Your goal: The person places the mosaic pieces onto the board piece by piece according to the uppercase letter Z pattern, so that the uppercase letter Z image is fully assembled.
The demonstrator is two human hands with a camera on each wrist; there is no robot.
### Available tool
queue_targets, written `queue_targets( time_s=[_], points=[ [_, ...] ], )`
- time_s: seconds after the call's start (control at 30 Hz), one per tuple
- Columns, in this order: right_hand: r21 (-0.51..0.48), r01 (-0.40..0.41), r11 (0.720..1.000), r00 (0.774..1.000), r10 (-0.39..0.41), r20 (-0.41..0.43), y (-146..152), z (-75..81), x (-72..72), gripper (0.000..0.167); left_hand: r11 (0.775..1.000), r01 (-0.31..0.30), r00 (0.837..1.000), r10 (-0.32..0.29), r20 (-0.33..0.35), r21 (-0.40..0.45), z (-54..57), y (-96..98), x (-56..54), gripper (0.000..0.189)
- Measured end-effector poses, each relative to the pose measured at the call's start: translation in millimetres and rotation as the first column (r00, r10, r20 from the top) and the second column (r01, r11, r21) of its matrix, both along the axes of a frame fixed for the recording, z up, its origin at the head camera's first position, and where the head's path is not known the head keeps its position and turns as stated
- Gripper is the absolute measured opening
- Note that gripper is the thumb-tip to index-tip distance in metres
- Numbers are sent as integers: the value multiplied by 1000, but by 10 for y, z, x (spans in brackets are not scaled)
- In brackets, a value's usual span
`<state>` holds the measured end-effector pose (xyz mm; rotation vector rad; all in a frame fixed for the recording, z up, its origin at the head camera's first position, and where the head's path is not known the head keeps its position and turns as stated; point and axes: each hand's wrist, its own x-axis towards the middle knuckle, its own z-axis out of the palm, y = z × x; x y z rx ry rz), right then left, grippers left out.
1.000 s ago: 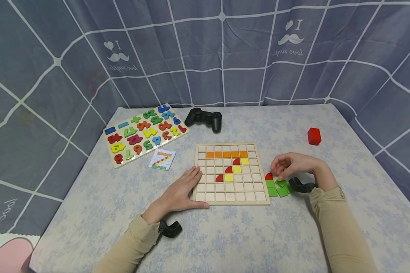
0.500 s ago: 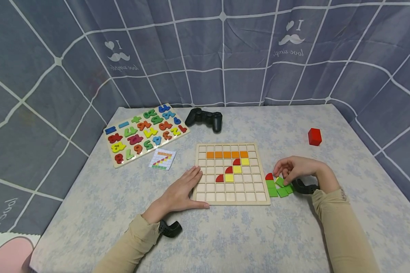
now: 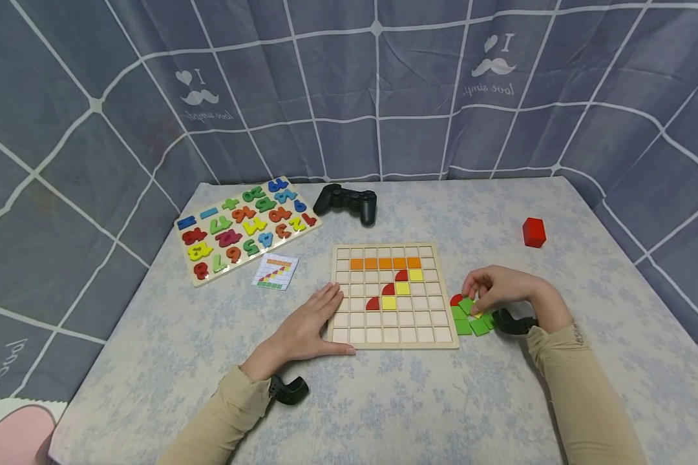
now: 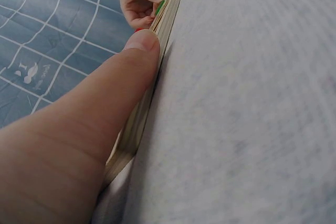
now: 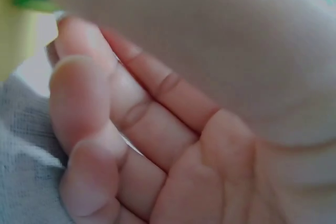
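Note:
My left hand (image 3: 311, 323) lies spread along the left edge of a wooden grid board (image 3: 390, 336), thumb on its front edge. The board carries a row of orange squares (image 3: 386, 263), with red quarter-round tiles (image 3: 388, 289) and yellow squares (image 3: 403, 288) stepping diagonally below. At the board's right side, my right hand (image 3: 508, 286) pinches a green square tile (image 3: 467, 306) with thumb and curled fingers, low over the loose pile. In the left wrist view a bit of green tile (image 4: 160, 8) shows under the right thumb; in the right wrist view it is a blur.
Loose green tiles (image 3: 462, 327) and a red quarter-round tile (image 3: 456, 299) lie beside the board. A pattern card (image 3: 275, 271), a number puzzle board (image 3: 209, 271) and a black game controller (image 3: 346, 201) sit to the left and back. A red block (image 3: 534, 232) stands at the far right.
My right hand first drew back slightly to the right, then came left again, and a green tile has shifted left with its fingertips. The left hand has stayed on the board.

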<state>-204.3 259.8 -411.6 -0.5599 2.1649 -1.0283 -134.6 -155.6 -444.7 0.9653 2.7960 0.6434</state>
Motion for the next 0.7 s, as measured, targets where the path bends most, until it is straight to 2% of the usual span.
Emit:
queue_targets(
  time_s=[0.17, 0.37, 0.5, 0.7],
  points=[
    [26, 44, 999, 998, -43, -44, -20, 9, 6, 28, 1000, -2, 1000, 2, -5, -3, -1, -1, 0, 109],
    [-23, 20, 1000, 999, -21, -35, 3, 10, 2, 22, 1000, 2, 1000, -1, -16, 11, -2, -2, 3, 109],
    [-54, -10, 998, 1000, 10, 2, 31, 8, -1, 17, 1000, 5, 1000, -5, -26, 18, -5, -1, 4, 109],
    [-104, -49, 993, 996, 57, 72, 53, 27, 6, 26, 1000, 3, 1000, -2, -24, 12, -4, 0, 2, 109]
  ],
)
